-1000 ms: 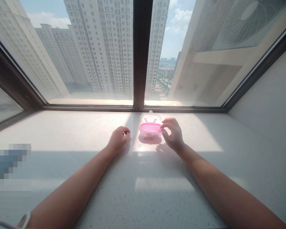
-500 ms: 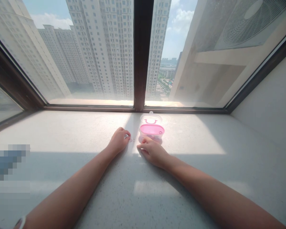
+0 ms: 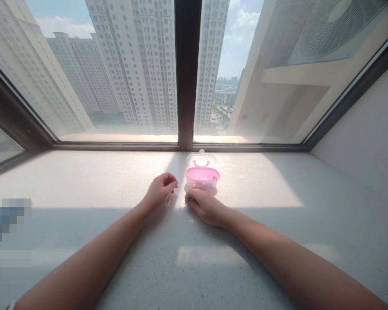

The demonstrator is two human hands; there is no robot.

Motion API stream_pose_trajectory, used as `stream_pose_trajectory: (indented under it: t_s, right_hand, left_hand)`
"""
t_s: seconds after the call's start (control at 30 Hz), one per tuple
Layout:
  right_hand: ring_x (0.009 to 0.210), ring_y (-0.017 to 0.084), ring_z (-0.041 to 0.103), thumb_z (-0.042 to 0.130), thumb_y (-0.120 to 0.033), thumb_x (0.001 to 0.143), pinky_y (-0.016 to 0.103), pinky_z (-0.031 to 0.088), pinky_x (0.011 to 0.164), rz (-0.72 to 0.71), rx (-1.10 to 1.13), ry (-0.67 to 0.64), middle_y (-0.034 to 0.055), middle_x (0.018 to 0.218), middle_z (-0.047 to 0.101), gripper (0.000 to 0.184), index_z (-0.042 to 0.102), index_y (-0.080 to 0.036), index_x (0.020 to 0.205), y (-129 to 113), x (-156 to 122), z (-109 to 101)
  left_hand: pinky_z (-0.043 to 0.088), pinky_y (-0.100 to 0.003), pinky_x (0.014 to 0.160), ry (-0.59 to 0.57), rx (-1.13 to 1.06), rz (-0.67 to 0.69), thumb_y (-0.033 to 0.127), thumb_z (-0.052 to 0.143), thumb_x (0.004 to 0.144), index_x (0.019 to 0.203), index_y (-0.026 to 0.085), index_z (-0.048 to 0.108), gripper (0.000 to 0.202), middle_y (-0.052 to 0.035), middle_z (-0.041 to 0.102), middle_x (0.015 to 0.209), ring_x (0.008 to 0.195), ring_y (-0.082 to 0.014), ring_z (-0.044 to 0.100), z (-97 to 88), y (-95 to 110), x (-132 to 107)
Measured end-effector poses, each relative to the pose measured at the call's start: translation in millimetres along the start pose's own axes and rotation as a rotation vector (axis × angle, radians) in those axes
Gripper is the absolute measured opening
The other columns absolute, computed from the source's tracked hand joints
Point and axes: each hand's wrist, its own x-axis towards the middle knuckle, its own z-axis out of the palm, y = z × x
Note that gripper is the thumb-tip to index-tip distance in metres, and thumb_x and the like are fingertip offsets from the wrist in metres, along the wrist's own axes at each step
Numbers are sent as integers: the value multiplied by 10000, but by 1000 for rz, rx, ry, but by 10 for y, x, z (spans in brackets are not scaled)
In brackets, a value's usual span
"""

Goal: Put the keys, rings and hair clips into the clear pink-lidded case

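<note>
A small pink box [image 3: 202,175] stands open on the pale stone window sill [image 3: 84,181], its clear lid [image 3: 201,159] tipped back toward the window. My left hand [image 3: 159,190] is just left of the box, slightly above the sill, fingers curled and thumb against forefinger. Whether it holds anything is too small to see. My right hand [image 3: 204,205] lies palm down right in front of the box, its fingertips pressed together on the sill. The tiny clear rings that lay there earlier are not visible.
The dark window frame [image 3: 185,86] runs along the back of the sill, with a white wall [image 3: 368,137] on the right. A blurred blue patch [image 3: 6,219] is at the left edge. Sunlight falls in bright bands across the sill.
My right hand left the box's right side and came down onto the sill in front of it, over a small ring. My left hand lifted a little from the rings beside it.
</note>
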Motion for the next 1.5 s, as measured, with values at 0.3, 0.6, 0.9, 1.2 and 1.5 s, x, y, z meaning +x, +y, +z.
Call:
stream_pose_trajectory:
  t_s: [0.3,0.6,0.9,1.2,1.5]
  right_hand:
    - [625,142,620,623,-169,767,272,487,608,258,549,14,36,719,667,101,667,-133,851,144,42,-97]
    - [547,127,597,716,-282,726,254,472,530,347,691,-26,43,634,668,207,743,-110,838,135,41,-131]
    - [577,138,641,709,-390,741,267,526,570,436,735,-80,51,653,683,272,715,-120,778,210,48,-93]
    - [597,117,620,643,-437,808,250,523,586,361,768,-106,46,703,665,316,669,-122,806,254,41,-49]
    - [540,113,590,637,-423,808,220,465,493,394,739,-115,30,632,627,304,638,-122,761,213,57,-82]
  left_hand:
    - [316,-175,457,-356,-395,-216,261,706,706,768,132,576,194,-2,609,651,497,-66,503,92,34,-84]
    - [394,-199,532,-465,-349,-230,255,692,734,927,124,661,236,-15,642,651,561,-95,561,64,4,-32]
    - [475,-241,590,-475,-294,-269,311,677,757,784,115,638,201,-39,668,656,587,-119,609,103,36,-34]
    - [456,-220,545,-564,-247,-191,381,577,837,787,134,561,253,-9,617,668,539,-91,563,92,-45,-14]
    - [407,-196,479,-601,-215,-196,402,557,847,799,138,551,269,-22,603,673,533,-96,542,67,-5,-21]
